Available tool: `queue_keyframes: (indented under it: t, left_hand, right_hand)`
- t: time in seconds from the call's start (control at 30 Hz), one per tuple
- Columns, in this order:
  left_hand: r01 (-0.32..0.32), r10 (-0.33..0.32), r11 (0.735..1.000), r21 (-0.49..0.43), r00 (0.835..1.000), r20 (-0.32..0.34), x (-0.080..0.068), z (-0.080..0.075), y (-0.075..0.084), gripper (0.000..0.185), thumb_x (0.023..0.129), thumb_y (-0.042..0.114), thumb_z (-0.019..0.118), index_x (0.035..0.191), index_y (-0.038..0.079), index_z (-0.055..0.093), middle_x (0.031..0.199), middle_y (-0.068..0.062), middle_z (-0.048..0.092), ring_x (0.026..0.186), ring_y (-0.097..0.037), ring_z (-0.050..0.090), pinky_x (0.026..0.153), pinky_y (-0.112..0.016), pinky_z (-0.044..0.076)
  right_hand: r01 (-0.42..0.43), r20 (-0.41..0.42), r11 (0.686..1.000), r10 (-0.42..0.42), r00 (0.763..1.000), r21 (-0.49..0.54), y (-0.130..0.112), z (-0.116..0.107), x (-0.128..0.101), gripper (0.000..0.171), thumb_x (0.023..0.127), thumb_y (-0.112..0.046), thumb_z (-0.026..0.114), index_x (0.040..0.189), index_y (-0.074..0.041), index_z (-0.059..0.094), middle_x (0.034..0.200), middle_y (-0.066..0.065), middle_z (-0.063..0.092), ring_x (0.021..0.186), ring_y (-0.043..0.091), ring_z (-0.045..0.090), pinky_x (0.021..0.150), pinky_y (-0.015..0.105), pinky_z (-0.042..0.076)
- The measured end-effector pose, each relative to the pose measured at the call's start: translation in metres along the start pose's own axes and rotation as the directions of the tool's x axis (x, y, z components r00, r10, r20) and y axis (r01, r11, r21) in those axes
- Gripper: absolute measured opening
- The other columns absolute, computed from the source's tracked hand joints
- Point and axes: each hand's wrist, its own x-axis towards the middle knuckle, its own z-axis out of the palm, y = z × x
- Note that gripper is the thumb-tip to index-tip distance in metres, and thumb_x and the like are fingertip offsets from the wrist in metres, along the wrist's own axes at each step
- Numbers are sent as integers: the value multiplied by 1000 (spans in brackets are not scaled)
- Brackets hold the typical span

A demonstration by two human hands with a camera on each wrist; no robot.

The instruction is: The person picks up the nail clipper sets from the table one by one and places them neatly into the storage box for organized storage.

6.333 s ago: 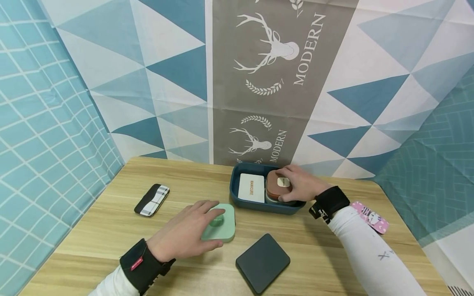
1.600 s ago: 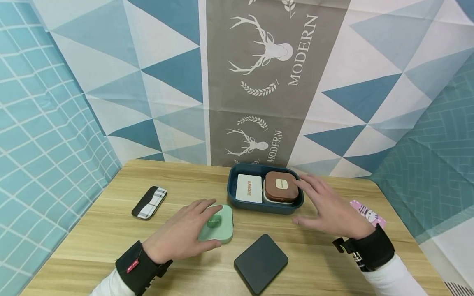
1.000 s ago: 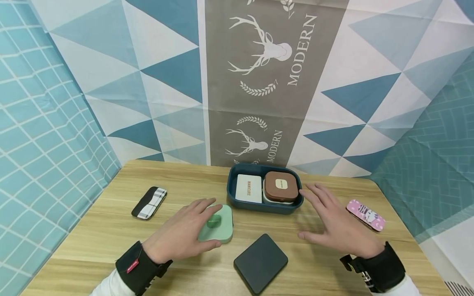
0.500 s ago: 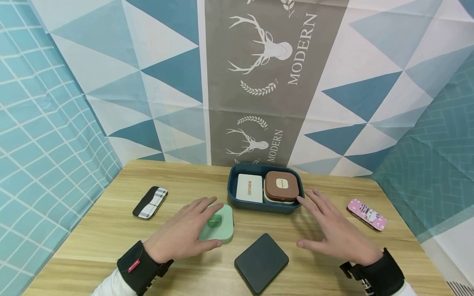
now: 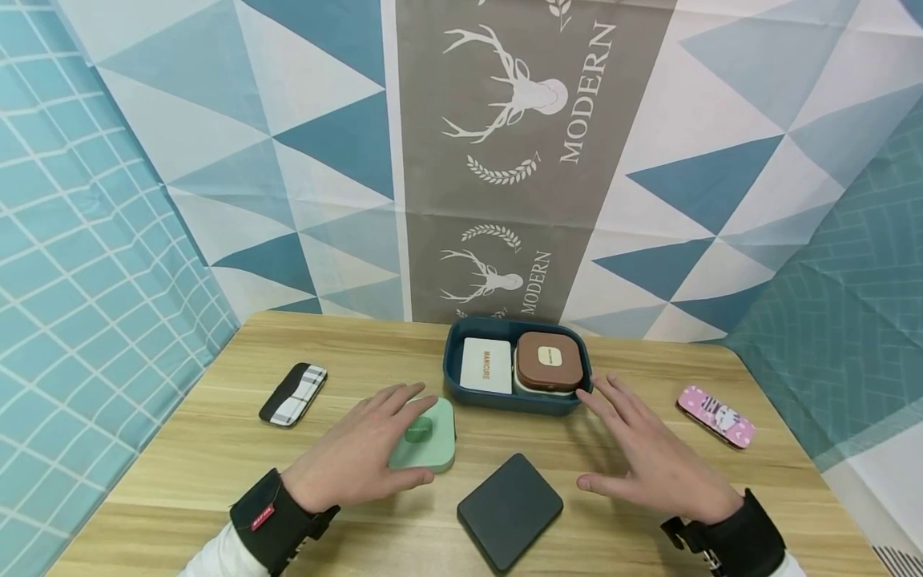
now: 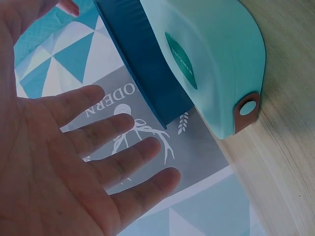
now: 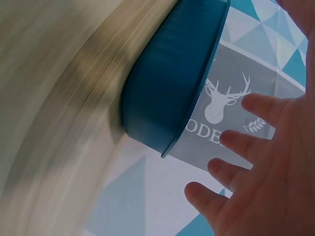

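My left hand (image 5: 360,449) hovers with spread fingers over the left part of a mint-green manicure case (image 5: 435,449). In the left wrist view that green case (image 6: 206,64) has a brown snap tab and stands apart from the fingers. My right hand (image 5: 652,457) holds nothing, its fingers extended near the front right corner of a dark blue tray (image 5: 519,401). Inside the tray, a white case marked MANICURE (image 5: 486,365) lies on the left. A brown case (image 5: 550,361) lies on the right, on top of a white item that is mostly hidden.
A dark grey flat box (image 5: 510,513) lies between the hands near the front. At the left is a black case with a plaid panel (image 5: 293,394); at the right, a pink cartoon case (image 5: 716,417). A patterned cloth wall (image 5: 339,160) rises behind the table.
The right hand has let go of the brown case, leaving it in the tray, and drawn back toward the front right. My left hand stays almost in place over the green case.
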Motion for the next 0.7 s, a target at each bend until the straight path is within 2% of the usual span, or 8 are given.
queue_keyframes:
  t: [0.33,0.7]
  left_hand:
    - [3,-2,1000,-24,999,49,3,-1,3,93,85,59,85,160,16,49,165,-9,42,148,-39,42,114,-62,42]
    - [-46,50,997,-58,996,67,6,0,6,93,84,57,86,160,17,48,162,-9,45,147,-36,44,116,-57,41]
  right_hand:
    - [-6,1,1000,6,1000,11,0,2,-3,106,87,-64,80,169,-19,30,173,16,23,159,41,18,113,69,38]
    - [-2,-5,1000,2,1000,9,1,3,-2,107,85,-61,84,168,-17,32,173,17,24,159,42,18,112,70,39]
